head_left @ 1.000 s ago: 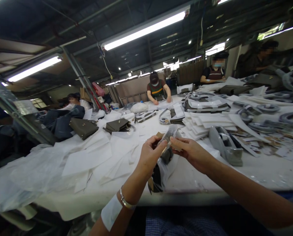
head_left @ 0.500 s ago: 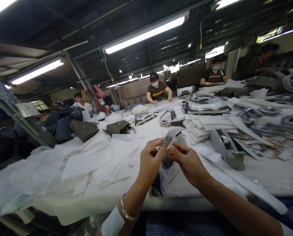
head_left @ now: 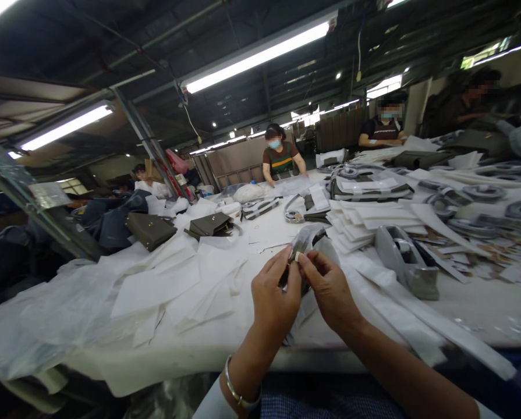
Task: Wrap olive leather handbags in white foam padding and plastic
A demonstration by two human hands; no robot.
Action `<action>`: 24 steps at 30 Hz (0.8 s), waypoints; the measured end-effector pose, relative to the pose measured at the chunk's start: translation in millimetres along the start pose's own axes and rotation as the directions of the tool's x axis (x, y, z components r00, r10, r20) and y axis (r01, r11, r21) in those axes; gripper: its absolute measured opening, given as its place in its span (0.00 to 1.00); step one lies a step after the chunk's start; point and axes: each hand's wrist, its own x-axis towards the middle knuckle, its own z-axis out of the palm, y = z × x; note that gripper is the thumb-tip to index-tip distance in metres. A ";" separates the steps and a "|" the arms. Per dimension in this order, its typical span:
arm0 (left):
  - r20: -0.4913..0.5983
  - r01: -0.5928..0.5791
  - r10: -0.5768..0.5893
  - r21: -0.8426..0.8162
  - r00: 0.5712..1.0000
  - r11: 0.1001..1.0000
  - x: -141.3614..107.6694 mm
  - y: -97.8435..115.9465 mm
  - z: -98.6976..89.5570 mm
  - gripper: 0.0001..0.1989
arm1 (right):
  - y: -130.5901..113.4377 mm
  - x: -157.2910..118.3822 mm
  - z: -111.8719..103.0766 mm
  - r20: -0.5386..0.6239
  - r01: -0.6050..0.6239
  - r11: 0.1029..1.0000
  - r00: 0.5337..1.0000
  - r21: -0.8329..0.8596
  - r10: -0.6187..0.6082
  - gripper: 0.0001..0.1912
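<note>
Nearest, below the grip: a checked garment [head_left: 312, 405] and, on the left wrist, a metal bangle [head_left: 235, 391]. The left hand [head_left: 275, 285] is closed, thumb and fingers pinched on a wrapped piece [head_left: 306, 237], dark under clear plastic. The right hand [head_left: 332, 285] meets it, thumb and forefinger pressed together on a small pale tab [head_left: 298, 255]; the tab's exact nature cannot be told. The wrapped piece sits between both hands, rising past the fingertips above the table [head_left: 474, 305]; its lower part is largely hidden by the hands. Right of the grip lie long white strips [head_left: 400, 305], then a grey tape dispenser [head_left: 406, 265]. Left of it, loose white sheets [head_left: 155, 285] overlap. Beyond the grip, to the right, stands a stack of white paper [head_left: 356, 224]; to the left, a dark bag [head_left: 210, 224]. Farther still, straight beyond, a co-worker [head_left: 282, 157] wears a mask, arms lowered to the table.
</note>
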 end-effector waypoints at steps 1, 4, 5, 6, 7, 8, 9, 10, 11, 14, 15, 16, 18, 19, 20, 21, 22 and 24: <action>0.002 -0.011 0.011 0.020 1.000 1.000 0.0 1.5 -0.7 0.16 | -0.6 -0.2 -0.1 -0.008 0.003 1.000 1.000 0.000 -0.003 0.17; -0.007 -0.062 0.063 0.086 0.998 0.994 0.5 2.7 -1.3 0.16 | -1.9 -1.7 1.1 -0.024 0.016 1.000 1.000 0.002 -0.016 0.17; -0.020 -0.081 0.084 0.105 0.996 0.991 0.7 1.8 -1.0 0.16 | -2.0 -2.2 1.7 -0.024 0.014 1.000 1.000 -0.002 -0.014 0.18; -0.033 -0.098 0.103 0.121 0.994 0.988 0.8 0.5 -0.4 0.15 | -1.9 -2.7 2.3 -0.023 0.011 1.000 1.000 -0.008 -0.012 0.18; -0.049 -0.111 0.118 0.135 0.992 0.985 0.7 -0.9 0.4 0.15 | -1.6 -3.0 2.8 -0.022 0.009 1.000 1.000 -0.013 -0.009 0.19; -0.066 -0.121 0.132 0.149 0.989 0.981 0.3 -2.2 1.3 0.15 | -1.2 -3.2 3.2 -0.023 0.007 1.000 1.000 -0.014 -0.008 0.19; -0.083 -0.128 0.143 0.163 0.986 0.978 -0.5 -3.3 2.4 0.15 | -0.6 -3.3 3.4 -0.024 0.008 1.000 1.000 -0.012 -0.008 0.19; -0.100 -0.135 0.155 0.177 0.983 0.975 -1.6 -4.1 3.6 0.15 | -0.1 -3.2 3.5 -0.026 0.011 1.000 1.000 -0.011 -0.012 0.19; -0.118 -0.145 0.169 0.193 0.978 0.970 -3.0 -4.6 4.8 0.15 | 0.3 -3.0 3.5 -0.026 0.017 1.000 1.000 -0.013 -0.017 0.19; -0.125 -0.176 0.212 0.251 0.969 0.952 -8.4 -4.8 8.0 0.17 | 0.3 -1.5 3.7 -0.029 0.037 0.999 0.999 -0.025 -0.037 0.19; -0.113 -0.183 0.220 0.270 0.969 0.945 -10.2 -4.7 8.7 0.18 | -0.1 -0.8 3.9 -0.027 0.039 0.999 0.999 -0.023 -0.039 0.19; -0.096 -0.187 0.223 0.285 0.970 0.940 -11.8 -4.7 9.3 0.20 | -0.6 -0.1 4.3 -0.025 0.037 0.999 0.999 -0.017 -0.038 0.19; -0.062 -0.189 0.217 0.299 0.974 0.935 -14.1 -4.3 9.6 0.22 | -1.9 1.1 5.4 -0.014 0.028 1.000 1.000 -0.006 -0.028 0.18; -0.051 -0.185 0.209 0.297 0.977 0.937 -14.8 -3.8 9.3 0.22 | -2.4 1.5 5.8 -0.010 0.023 1.000 1.000 -0.009 -0.024 0.19; -0.043 -0.178 0.198 0.286 0.979 0.941 -15.1 -3.1 8.7 0.22 | -2.9 1.8 5.9 -0.013 0.022 1.000 1.000 -0.016 -0.022 0.19; -0.041 -0.164 0.181 0.265 0.983 0.950 -15.0 -2.2 7.7 0.22 | -3.1 2.0 5.6 -0.014 0.019 0.999 1.000 -0.027 -0.020 0.19; -0.039 -0.139 0.152 0.230 0.988 0.963 -14.4 -1.1 6.2 0.21 | -3.1 2.2 4.9 -0.007 0.013 0.999 1.000 -0.036 -0.013 0.19; -0.019 -0.057 0.059 0.111 0.998 0.992 -11.7 0.4 2.2 0.17 | -2.7 2.9 2.0 0.033 -0.007 1.000 0.999 -0.029 0.008 0.18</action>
